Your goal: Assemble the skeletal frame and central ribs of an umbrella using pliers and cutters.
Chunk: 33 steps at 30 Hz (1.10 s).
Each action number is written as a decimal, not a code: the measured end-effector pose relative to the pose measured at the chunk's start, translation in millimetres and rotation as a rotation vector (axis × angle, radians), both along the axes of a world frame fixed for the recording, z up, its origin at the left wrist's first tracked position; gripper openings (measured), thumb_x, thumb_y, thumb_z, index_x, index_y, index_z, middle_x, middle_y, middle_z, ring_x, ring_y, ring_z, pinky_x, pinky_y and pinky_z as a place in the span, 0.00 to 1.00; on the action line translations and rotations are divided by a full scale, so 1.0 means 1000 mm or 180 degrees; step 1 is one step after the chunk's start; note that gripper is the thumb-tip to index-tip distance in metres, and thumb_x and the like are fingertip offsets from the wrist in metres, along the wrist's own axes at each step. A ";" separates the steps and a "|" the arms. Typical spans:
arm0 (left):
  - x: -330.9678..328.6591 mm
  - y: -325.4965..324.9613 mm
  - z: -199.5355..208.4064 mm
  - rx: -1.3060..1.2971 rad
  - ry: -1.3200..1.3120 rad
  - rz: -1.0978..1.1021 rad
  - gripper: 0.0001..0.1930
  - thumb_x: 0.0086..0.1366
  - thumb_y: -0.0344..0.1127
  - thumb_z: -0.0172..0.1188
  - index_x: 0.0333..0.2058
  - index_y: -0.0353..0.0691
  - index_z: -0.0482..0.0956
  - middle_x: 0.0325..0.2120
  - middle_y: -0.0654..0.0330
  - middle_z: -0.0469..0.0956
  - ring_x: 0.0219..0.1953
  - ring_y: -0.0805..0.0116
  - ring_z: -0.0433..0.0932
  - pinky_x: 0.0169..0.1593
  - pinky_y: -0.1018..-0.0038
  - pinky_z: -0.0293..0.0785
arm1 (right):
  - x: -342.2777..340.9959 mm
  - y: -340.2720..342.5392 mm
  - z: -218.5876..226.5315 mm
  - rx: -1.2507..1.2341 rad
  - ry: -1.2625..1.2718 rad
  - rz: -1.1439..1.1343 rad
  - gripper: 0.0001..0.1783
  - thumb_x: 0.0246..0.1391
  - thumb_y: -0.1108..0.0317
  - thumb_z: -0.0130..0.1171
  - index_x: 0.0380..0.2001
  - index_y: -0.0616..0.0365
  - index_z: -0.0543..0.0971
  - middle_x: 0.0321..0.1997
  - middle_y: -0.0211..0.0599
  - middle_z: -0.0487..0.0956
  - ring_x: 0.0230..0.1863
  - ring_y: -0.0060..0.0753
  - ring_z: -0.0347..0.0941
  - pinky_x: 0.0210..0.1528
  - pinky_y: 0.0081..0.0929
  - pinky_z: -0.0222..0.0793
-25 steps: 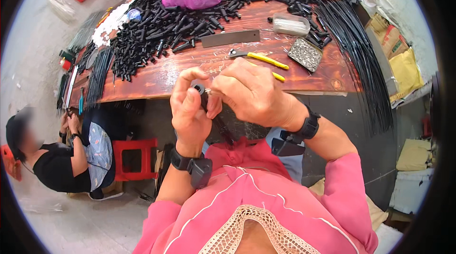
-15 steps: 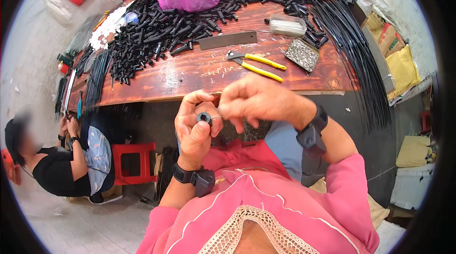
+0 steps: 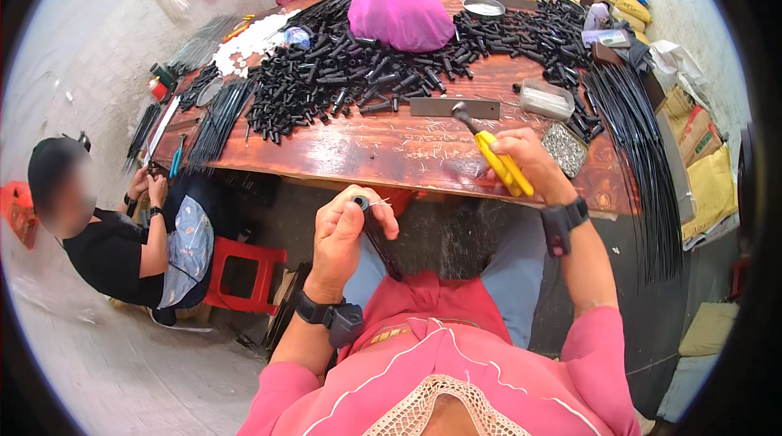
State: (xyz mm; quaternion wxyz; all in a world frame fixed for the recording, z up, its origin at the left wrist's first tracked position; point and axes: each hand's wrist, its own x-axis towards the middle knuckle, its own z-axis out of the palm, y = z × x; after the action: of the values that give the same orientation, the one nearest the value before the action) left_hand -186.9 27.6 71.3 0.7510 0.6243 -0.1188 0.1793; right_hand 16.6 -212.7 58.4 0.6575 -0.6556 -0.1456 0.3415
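Note:
My left hand (image 3: 340, 232) is closed around a black tubular piece (image 3: 361, 202), its round hollow end facing up. Thin pale wire (image 3: 380, 203) sticks out beside that end, near my fingertips. Below the fingers a long dark length runs down toward my lap; I cannot tell whether it is one with the tubular piece. Over the table's front edge, my right hand (image 3: 525, 160) grips pliers (image 3: 501, 160) by their yellow handles. The metal jaws tilt up and to the left, above the tabletop.
A flat metal bar (image 3: 454, 108), a clear box of pale pins (image 3: 546, 99) and a tin of small metal bits (image 3: 565, 149) lie on the table (image 3: 326, 151). Black tubes (image 3: 326, 77) are heaped behind. Black rods (image 3: 643, 167) overhang at right. A co-worker (image 3: 122, 232) sits at left.
My right hand has left the wire by my left hand, moved right and picked the pliers up off the table. The head view has shifted, showing more of the table's far side.

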 end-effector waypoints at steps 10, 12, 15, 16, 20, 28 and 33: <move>0.017 -0.018 -0.004 -0.0400 0.0269 0.0843 0.37 0.71 0.63 0.36 0.43 0.28 0.78 0.13 0.66 0.66 0.16 0.79 0.60 0.22 0.80 0.56 | -0.127 0.039 0.005 -0.0430 -0.3161 0.0466 0.30 0.41 0.80 0.56 0.53 0.62 0.65 0.44 0.53 0.70 0.46 0.58 0.67 0.50 0.45 0.64; 0.018 -0.019 -0.002 -0.0418 0.0329 0.0876 0.39 0.70 0.65 0.37 0.44 0.28 0.78 0.14 0.67 0.67 0.16 0.80 0.60 0.21 0.81 0.55 | -0.131 0.048 0.007 -0.0519 -0.3230 0.0485 0.34 0.38 0.82 0.57 0.54 0.62 0.63 0.47 0.53 0.67 0.50 0.58 0.63 0.52 0.46 0.62; 0.014 -0.024 0.001 -0.0734 0.0466 0.0929 0.36 0.69 0.64 0.44 0.41 0.29 0.81 0.16 0.68 0.71 0.16 0.84 0.60 0.21 0.83 0.53 | -0.130 0.061 0.003 -0.0842 -0.3957 -0.0007 0.37 0.38 0.82 0.57 0.57 0.63 0.63 0.47 0.52 0.67 0.49 0.57 0.62 0.53 0.46 0.62; 0.014 -0.023 0.000 -0.0731 0.0474 0.0946 0.36 0.69 0.64 0.44 0.41 0.29 0.81 0.16 0.68 0.71 0.16 0.84 0.60 0.21 0.83 0.53 | -0.127 0.065 -0.001 -0.0829 -0.3948 0.0006 0.37 0.38 0.82 0.57 0.57 0.63 0.63 0.47 0.52 0.67 0.49 0.57 0.62 0.53 0.46 0.62; 0.011 -0.023 -0.003 -0.0649 0.0449 0.0883 0.35 0.67 0.64 0.48 0.41 0.30 0.82 0.16 0.69 0.70 0.17 0.84 0.60 0.21 0.84 0.53 | -0.124 0.075 -0.012 -0.0560 -0.4536 -0.0542 0.36 0.40 0.83 0.56 0.58 0.63 0.64 0.47 0.52 0.66 0.48 0.55 0.63 0.52 0.43 0.63; 0.008 -0.018 -0.007 -0.0516 0.0480 0.0708 0.36 0.63 0.66 0.53 0.43 0.32 0.82 0.18 0.68 0.71 0.17 0.84 0.62 0.21 0.84 0.54 | -0.104 0.072 -0.015 -0.0418 -0.4870 -0.0972 0.27 0.44 0.75 0.64 0.51 0.59 0.72 0.36 0.41 0.72 0.40 0.45 0.69 0.38 0.37 0.69; -0.004 -0.010 -0.002 -0.0326 0.0396 0.0098 0.33 0.50 0.46 0.74 0.51 0.30 0.77 0.25 0.70 0.73 0.25 0.86 0.65 0.28 0.87 0.59 | -0.067 0.045 0.020 -0.0041 -0.3431 0.1524 0.18 0.43 0.69 0.69 0.40 0.57 0.79 0.24 0.33 0.79 0.25 0.31 0.76 0.25 0.28 0.70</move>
State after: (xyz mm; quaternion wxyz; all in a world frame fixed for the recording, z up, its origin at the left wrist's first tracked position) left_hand -190.4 17.1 68.8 0.7850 0.5967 -0.0530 0.1576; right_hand -50.3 -167.6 78.1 0.3914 -0.6896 -0.6011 0.0999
